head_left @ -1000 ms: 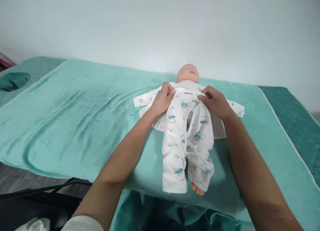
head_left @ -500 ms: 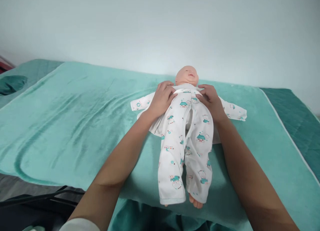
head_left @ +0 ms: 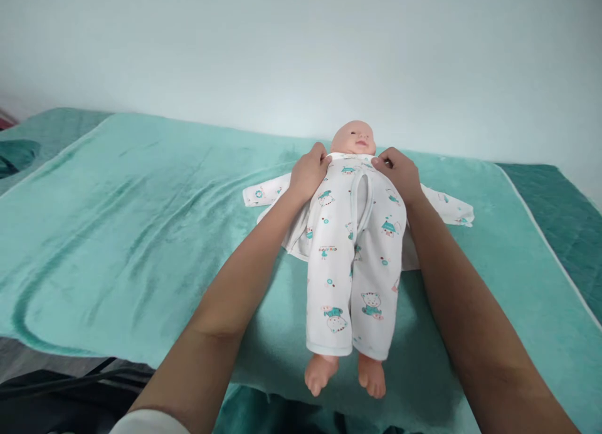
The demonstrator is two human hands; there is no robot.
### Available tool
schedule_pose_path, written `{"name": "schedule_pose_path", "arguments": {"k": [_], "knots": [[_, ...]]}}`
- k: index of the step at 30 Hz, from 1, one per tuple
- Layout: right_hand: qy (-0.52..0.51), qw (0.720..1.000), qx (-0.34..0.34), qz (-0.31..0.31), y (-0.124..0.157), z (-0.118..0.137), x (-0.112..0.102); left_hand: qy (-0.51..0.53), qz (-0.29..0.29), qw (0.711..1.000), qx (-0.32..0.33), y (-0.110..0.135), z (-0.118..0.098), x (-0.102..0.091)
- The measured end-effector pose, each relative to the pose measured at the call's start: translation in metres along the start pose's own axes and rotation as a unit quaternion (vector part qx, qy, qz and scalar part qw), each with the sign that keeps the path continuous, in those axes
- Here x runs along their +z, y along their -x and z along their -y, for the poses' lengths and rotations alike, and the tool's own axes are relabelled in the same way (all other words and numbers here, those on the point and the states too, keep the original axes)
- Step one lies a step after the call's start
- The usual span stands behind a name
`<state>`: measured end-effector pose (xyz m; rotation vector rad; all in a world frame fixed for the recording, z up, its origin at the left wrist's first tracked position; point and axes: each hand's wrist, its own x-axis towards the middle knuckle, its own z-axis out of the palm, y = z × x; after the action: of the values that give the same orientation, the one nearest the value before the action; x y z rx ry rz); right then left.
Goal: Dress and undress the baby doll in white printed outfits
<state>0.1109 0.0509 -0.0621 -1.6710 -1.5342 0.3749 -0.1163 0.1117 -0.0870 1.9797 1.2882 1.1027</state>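
A baby doll point(head_left: 353, 137) lies on its back on a teal blanket point(head_left: 141, 221), head toward the wall. It wears white printed trousers point(head_left: 352, 264) and lies on an open matching top point(head_left: 442, 205) spread out beneath it. My left hand point(head_left: 308, 170) grips the trousers' waistband at the doll's left-side chest. My right hand point(head_left: 396, 172) grips the waistband on the other side. Both hands are closed on the fabric, high up near the doll's neck. The doll's bare feet point(head_left: 343, 372) stick out of the trouser legs at the near edge.
The blanket covers a bed that runs along a pale wall. A darker green quilt point(head_left: 559, 214) shows at the right, and a dark green cloth point(head_left: 14, 155) lies at the far left. Dark objects sit on the floor point(head_left: 56, 390) at the lower left.
Both hands have pulled the trousers' waistband up the doll's body toward its chest. The trouser legs slid up, and both bare feet now show fully.
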Motion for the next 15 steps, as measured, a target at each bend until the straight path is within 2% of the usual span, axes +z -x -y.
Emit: {"name": "schedule_pose_path", "arguments": {"k": [3,6,9,13,15], "knots": [[-0.061,0.998,-0.010,0.000,0.002,-0.005,0.003,0.026,0.013,0.999,0.038,0.006,0.000,0.000],[-0.126,0.988,-0.092,0.015,0.014,-0.007,0.003,0.016,0.036,0.994,0.099,0.014,-0.001,-0.002],[-0.139,0.978,-0.151,0.039,0.028,-0.005,0.000,-0.039,0.049,0.991,0.119,0.023,0.000,-0.006],[-0.139,0.977,-0.154,0.056,0.042,0.000,-0.007,-0.082,0.059,0.989,0.112,0.041,-0.004,-0.012],[-0.165,0.977,-0.124,0.049,0.049,0.002,-0.010,-0.093,0.061,0.988,0.111,0.053,-0.008,-0.016]]}}
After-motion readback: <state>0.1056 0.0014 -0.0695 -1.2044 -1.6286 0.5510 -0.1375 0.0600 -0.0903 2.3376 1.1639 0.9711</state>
